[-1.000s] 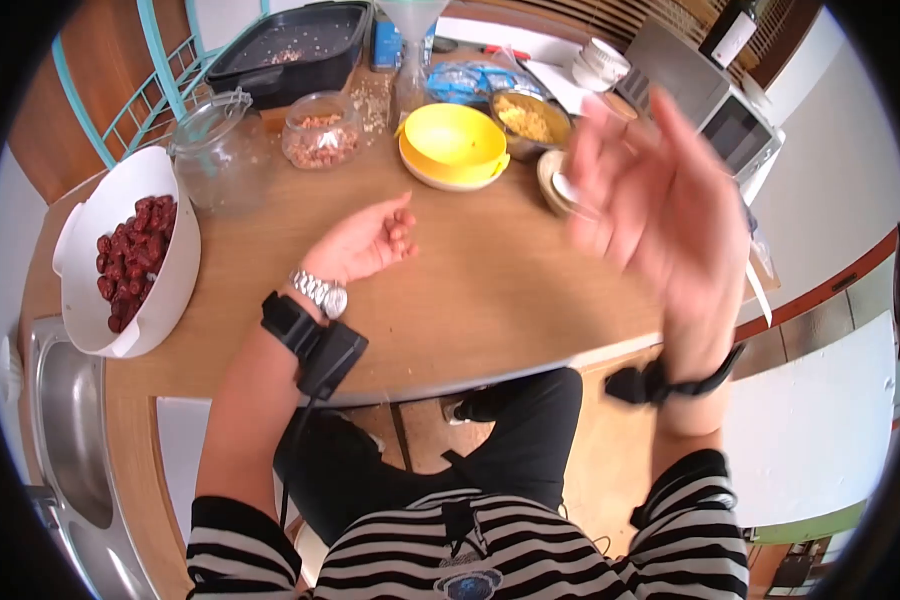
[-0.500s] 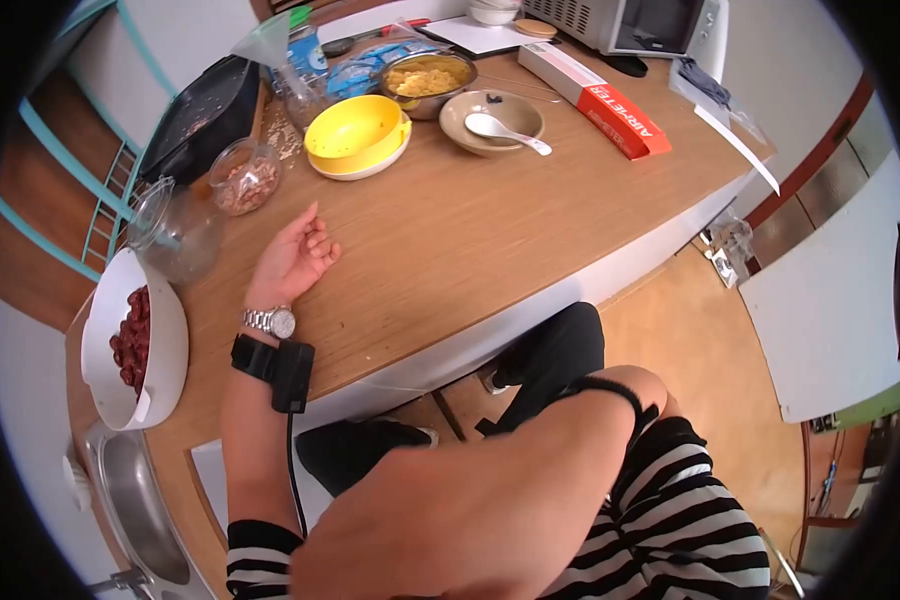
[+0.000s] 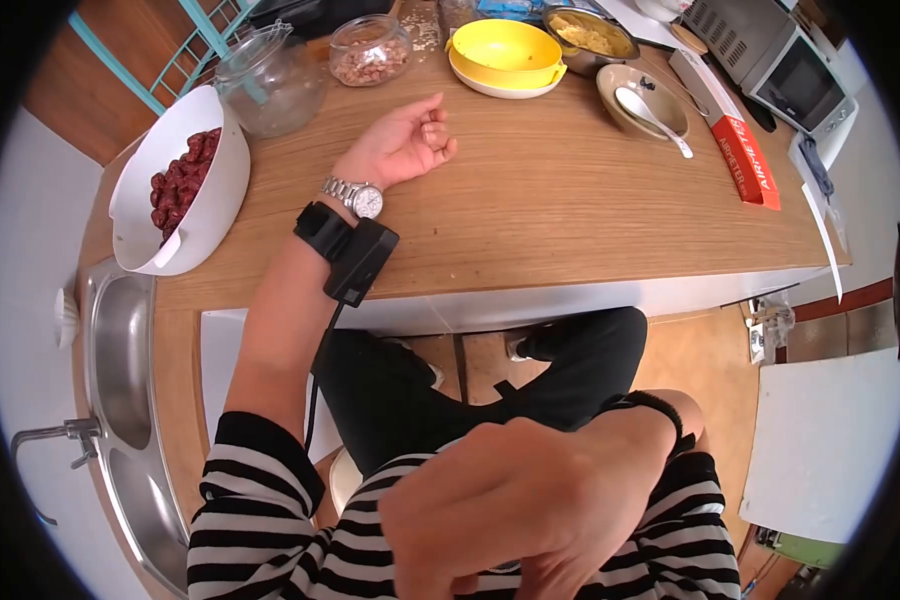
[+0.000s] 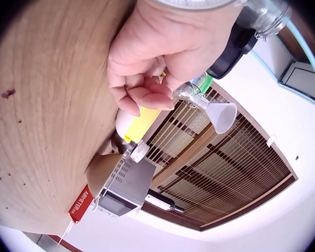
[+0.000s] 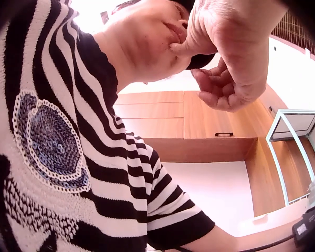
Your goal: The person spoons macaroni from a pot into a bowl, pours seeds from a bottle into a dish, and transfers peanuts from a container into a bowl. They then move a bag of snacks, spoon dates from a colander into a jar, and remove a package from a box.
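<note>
My left hand (image 3: 395, 145) rests on the wooden table, palm partly up, fingers loosely curled and holding nothing. My right hand (image 3: 530, 500) is raised in front of the striped shirt, also holding nothing. In the right wrist view its thumb (image 5: 185, 50) is at the chin and its fingers are loosely bent. Nearest the left hand are a glass jar of shelled nuts (image 3: 365, 68) and a yellow bowl (image 3: 510, 72) set in a white dish. A clip-top glass jar (image 3: 280, 95) stands left of the nuts. Further left is a white basin (image 3: 228, 185) of red dates (image 3: 182, 185).
Toward the right are a metal bowl of yellow food (image 3: 590, 62), a brown bowl (image 3: 618, 118) with a white spoon (image 3: 660, 125), and a long red and white box (image 3: 745, 165). A microwave (image 3: 795, 85) stands behind. The sink (image 3: 120, 370) lies at the left.
My right hand has come down from over the table's right side to the chin. The left hand stays resting on the table, while the head view has swung right and back.
</note>
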Demonstrator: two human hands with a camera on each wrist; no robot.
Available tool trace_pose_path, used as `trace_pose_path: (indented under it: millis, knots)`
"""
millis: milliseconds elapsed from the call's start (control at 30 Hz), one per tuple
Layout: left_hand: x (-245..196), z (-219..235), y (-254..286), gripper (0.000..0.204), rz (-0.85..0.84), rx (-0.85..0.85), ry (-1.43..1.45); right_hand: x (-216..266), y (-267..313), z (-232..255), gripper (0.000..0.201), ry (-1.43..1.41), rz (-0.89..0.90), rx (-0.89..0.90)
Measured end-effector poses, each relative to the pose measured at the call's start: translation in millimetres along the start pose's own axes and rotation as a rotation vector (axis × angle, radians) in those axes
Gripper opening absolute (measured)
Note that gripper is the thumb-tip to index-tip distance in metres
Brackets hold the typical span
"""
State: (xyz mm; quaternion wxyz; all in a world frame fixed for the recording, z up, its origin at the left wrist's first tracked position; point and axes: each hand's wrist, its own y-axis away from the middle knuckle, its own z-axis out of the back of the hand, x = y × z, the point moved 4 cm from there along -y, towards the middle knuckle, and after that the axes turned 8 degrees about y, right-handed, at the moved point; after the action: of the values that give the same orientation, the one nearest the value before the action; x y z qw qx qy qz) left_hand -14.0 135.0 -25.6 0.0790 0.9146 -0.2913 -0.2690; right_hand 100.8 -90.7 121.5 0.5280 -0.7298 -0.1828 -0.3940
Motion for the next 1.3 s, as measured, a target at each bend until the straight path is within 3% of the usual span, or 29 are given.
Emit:
trace_pose_path:
  millis: [133, 200, 467, 533, 600, 667, 700, 733, 800, 833, 867, 900, 933, 967, 1033, 1067, 1133, 1167, 1300]
  knots:
    - [0, 0, 1, 0.019, -0.002, -0.005, 0.017, -4, -8, -1, 0.023, 0.005, 0.005, 0.027]
    - [1, 0, 0, 0.019, -0.001, -0.005, 0.019, 2, -13, -2, 0.042, 0.02, 0.033, 0.099]
    - [-2, 5, -3, 0.021, 0.049, 0.072, 0.096, 4, -5, 10, 0.043, 0.007, 0.003, 0.001]
    - [-2, 5, -1, 0.021, 0.018, 0.007, 0.046, 6, -5, 10, 0.043, 0.004, 0.049, -0.035]
    - [-2, 5, -1, 0.021, 0.034, 0.009, 0.047, 20, -5, 17, 0.043, -0.011, -0.036, -0.041]
    - [-3, 5, 0, 0.021, 0.038, 0.009, 0.041, 33, -6, 24, 0.04, 0.203, -0.107, 0.067]
    - [-4, 5, 1, 0.022, 0.015, -0.002, 0.013, 32, 3, 31, 0.017, 0.198, -0.101, 0.02]
    - [-3, 4, 1, 0.022, -0.006, -0.015, -0.01, 34, 6, 42, 0.021, 0.536, 0.069, -0.113]
    - [0, 0, 1, 0.023, 0.012, -0.002, 0.001, 58, 30, 82, 0.015, 0.706, -0.142, -0.386]
    - [1, -1, 2, 0.024, 0.013, -0.012, 0.02, 70, 45, 109, 0.012, 0.963, -0.223, -0.579]
    - [1, -2, 2, 0.024, 0.017, 0.003, 0.02, 81, 57, 140, 0.008, 0.981, -0.05, -0.809]
    - [0, -2, 2, 0.025, 0.01, -0.018, 0.014, 94, 79, 178, 0.009, 1.258, -0.109, -0.98]
    - [0, -2, 3, 0.026, 0.003, -0.04, 0.008, 106, 105, 216, 0.012, 1.322, -0.115, -1.126]
    - [0, -2, 3, 0.026, 0.006, -0.028, 0.009, 123, 134, 248, 0.023, 1.565, -0.331, -1.316]
    - [0, -3, 4, 0.026, -0.011, -0.037, -0.021, 140, 192, 303, 0.047, 2.105, -0.516, -1.343]
    - [0, -4, 4, 0.026, -0.014, -0.025, -0.023, 139, 211, 315, 0.047, 2.116, -0.503, -1.345]
    - [0, -3, 4, 0.026, -0.014, -0.048, -0.02, 135, 232, 332, 0.074, 2.399, -0.911, -1.327]
    - [0, -3, 5, 0.026, -0.021, -0.042, -0.029, 132, 242, 344, 0.094, 2.202, -1.151, -1.369]
    - [0, -1, 3, 0.025, -0.001, -0.053, -0.02, 128, 244, 361, 0.096, 1.912, -1.261, -1.35]
